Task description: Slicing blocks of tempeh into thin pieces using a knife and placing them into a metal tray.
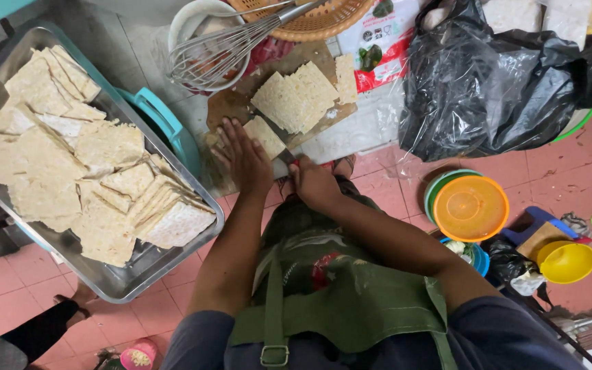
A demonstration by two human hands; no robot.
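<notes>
shiny metal tray [121, 284], worn wooden board [224, 106] (stained)

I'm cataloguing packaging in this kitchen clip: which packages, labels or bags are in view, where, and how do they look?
Printed packet: top centre, beside the cutting board; flat, white and red with green leaf pictures.
Black bag: upper right on the floor; crumpled, glossy plastic.
Small black bag: lower right by the yellow bowl.
No signs or screens.
</notes>
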